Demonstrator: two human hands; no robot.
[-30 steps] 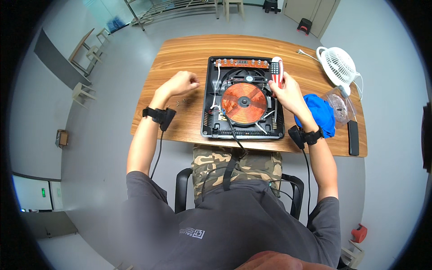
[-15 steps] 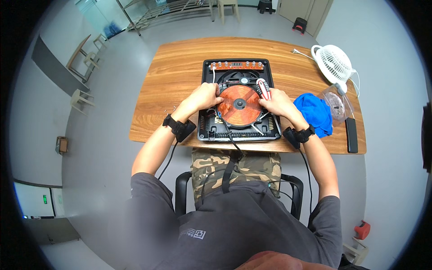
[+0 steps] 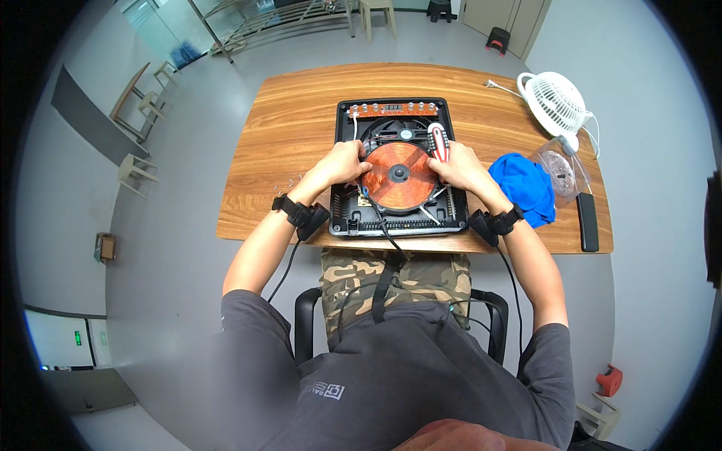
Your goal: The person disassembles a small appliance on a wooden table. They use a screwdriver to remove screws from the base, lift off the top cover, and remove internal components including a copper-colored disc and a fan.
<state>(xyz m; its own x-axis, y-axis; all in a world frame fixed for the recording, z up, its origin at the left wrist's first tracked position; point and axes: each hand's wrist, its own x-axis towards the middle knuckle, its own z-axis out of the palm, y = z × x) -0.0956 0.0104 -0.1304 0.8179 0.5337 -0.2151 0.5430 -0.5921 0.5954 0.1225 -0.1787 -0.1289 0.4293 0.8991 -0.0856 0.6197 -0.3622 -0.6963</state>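
An opened induction cooker (image 3: 348, 228) lies on the table in front of me, its inner parts exposed. Its round copper coil (image 3: 385, 190) has a dark hub at the centre. My left hand (image 3: 346, 161) grips the coil's left edge, fingers curled over the rim and partly hidden. On the opposite side, my right hand (image 3: 457, 167) has its thumb on the coil's right edge. A screwdriver (image 3: 438, 143) with a red and white handle is held in that same hand, handle pointing away from me; its shaft is hidden. Behind the coil sits a black fan (image 3: 388, 128).
Along the cooker's far edge runs an orange circuit board (image 3: 374, 112). Small screws (image 3: 286, 183) lie left on the wooden table (image 3: 301, 105). At the right are a blue cloth (image 3: 520, 188), a clear container (image 3: 562, 177), a black bar-shaped object (image 3: 587, 223) and a white fan (image 3: 555, 101).
Both hands keep their places at the coil's edges, and the screwdriver stays in the right hand. The whole view has shifted very slightly.
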